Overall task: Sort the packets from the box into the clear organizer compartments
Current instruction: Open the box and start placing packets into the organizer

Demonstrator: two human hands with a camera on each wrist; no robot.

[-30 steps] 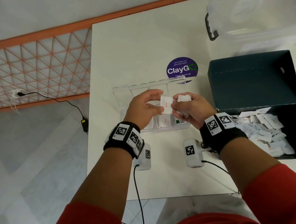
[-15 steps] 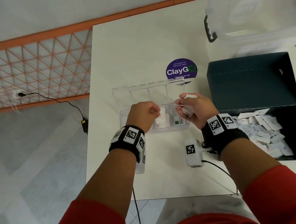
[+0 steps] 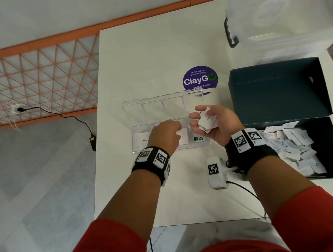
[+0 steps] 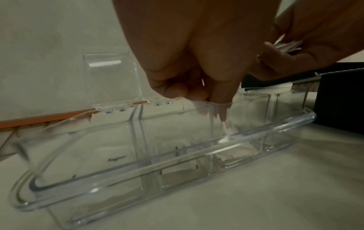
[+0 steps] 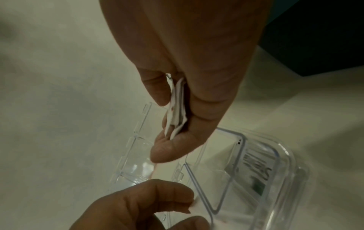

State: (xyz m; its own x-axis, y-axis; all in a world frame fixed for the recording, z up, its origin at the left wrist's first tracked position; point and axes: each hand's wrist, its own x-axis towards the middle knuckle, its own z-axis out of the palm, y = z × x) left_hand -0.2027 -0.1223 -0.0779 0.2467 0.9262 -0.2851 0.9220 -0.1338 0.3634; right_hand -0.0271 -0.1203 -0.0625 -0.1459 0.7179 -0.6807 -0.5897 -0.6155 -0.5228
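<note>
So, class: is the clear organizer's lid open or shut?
Open. The clear organizer's hinged lid flaps stand up behind the compartments, and the left hand reaches into one.

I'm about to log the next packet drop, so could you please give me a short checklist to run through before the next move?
1. Organizer lids up: ok. The flaps of the clear organizer stand open.
2. Supply in hand: ok. The right hand grips a bundle of packets.
3. Left hand over a compartment: ok, above the third from the left, at a packet with red print.
4. Left hand's packet released: cannot tell; its fingertips blur at the rim.
5. Sorted types kept apart: ok. The sugar packet lies leftmost, the green-printed packet rightmost.
6. Box stocked: ok, many packets remain.
</note>
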